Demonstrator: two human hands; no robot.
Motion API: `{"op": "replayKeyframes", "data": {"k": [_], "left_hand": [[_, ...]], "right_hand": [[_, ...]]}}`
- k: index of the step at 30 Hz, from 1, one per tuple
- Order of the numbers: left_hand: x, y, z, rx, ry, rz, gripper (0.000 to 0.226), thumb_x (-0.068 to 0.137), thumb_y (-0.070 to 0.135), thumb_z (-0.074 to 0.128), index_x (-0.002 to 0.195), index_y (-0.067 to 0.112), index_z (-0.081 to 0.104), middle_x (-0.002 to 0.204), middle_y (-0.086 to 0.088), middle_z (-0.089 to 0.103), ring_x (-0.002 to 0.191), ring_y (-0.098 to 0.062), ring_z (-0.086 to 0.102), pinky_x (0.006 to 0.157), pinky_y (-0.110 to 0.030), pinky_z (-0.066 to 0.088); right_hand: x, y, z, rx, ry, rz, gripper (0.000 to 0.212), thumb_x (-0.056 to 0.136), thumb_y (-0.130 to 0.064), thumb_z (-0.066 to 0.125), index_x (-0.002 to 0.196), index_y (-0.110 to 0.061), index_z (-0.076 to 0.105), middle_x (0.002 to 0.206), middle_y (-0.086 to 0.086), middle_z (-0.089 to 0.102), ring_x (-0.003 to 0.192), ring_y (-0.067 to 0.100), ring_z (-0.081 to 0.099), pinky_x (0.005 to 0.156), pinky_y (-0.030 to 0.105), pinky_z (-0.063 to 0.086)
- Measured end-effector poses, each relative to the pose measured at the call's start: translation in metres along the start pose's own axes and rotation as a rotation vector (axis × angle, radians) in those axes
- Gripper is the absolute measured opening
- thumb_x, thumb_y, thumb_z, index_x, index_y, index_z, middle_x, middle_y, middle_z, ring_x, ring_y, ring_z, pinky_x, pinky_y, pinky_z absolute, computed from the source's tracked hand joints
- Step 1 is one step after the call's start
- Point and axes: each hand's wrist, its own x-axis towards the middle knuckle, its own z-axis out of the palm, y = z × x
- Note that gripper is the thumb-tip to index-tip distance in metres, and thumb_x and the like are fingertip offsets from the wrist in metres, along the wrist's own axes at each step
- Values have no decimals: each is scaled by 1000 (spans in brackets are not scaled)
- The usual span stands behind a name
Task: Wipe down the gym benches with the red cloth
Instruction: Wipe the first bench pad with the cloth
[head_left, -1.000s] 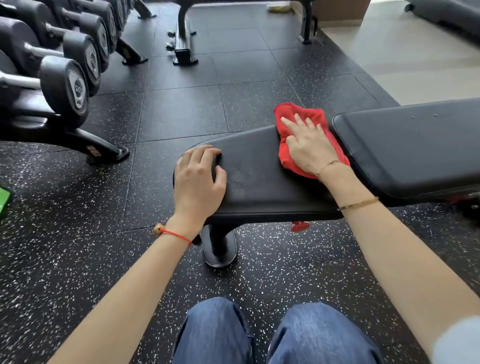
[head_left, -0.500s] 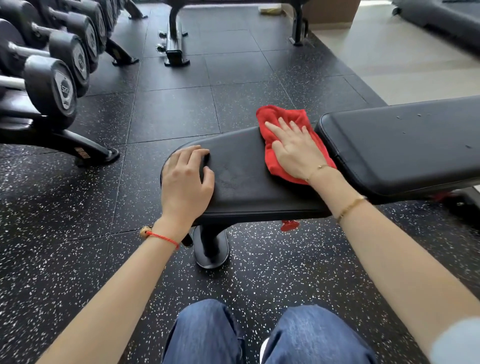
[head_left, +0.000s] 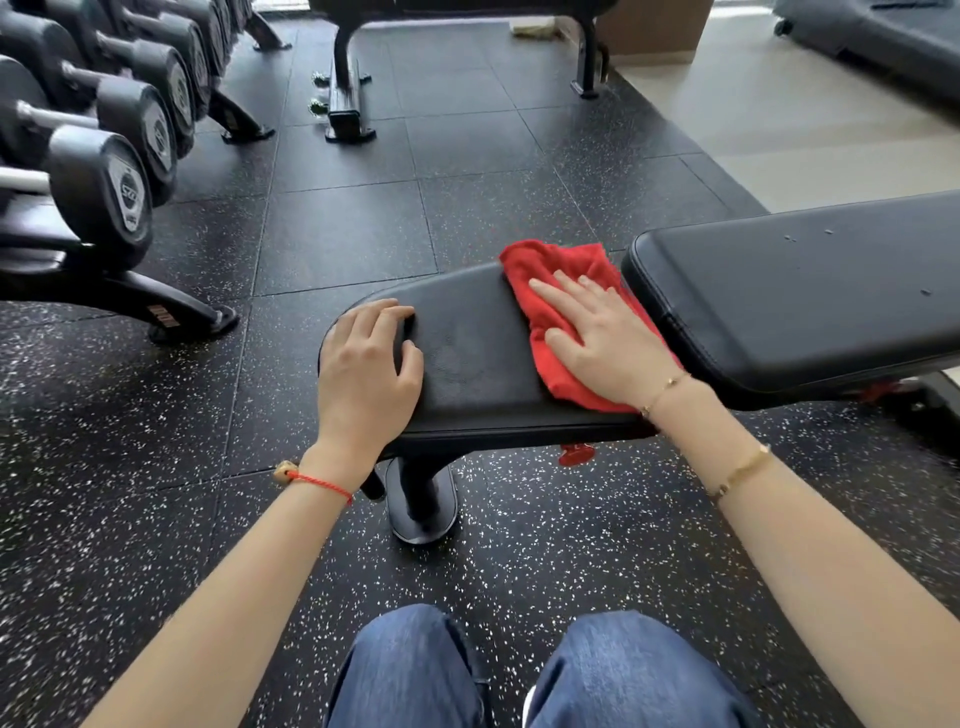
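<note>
Right hand (head_left: 610, 345) flat on red cloth (head_left: 550, 291) atop bench seat (head_left: 467, 364).

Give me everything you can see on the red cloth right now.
The red cloth is soft, towel-like fabric, bunched and creased rather than folded. It lies flat on the black seat pad, at the end nearest the backrest pad, its far corner reaching the seat's far edge. The right hand presses on it palm down, fingers spread, covering much of it. The left hand rests on the seat's other end, clear of the cloth.
</note>
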Motion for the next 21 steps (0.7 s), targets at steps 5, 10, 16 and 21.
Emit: {"op": "replayKeyframes", "data": {"k": [5,10,16,21], "left_hand": [[0,2,1,15,9,-12,36,91,19,53,126,16,60,134,-1,59,129,-23,46,111,-36,31],[2,1,0,-15,16,-18,35,88,19,54,122,17,62,132,0,61,127,-23,48,110,-39,33],[1,0,-4,-31,-17,-10,36,92,17,54,127,14,61,136,-1,58,132,-22,47,116,-38,30],[-16,-2,-22,-109,27,-48,34,92,8,55,126,8,62,130,-9,62,126,-26,51,114,-41,35]], "right_hand": [[48,-22,8,-31,-19,122,55,100,-33,33,153,-31,18,163,5,7,150,26,7,122,39,0],[8,-46,21,-30,17,-104,56,97,-33,40,151,-32,23,161,2,16,148,23,14,122,36,4],[14,-20,10,21,-16,-29,54,98,-29,39,150,-35,24,161,-3,16,149,20,12,122,37,2],[66,-59,21,-38,-39,49,54,100,-30,31,153,-28,19,162,3,9,149,25,9,122,39,0]]}}
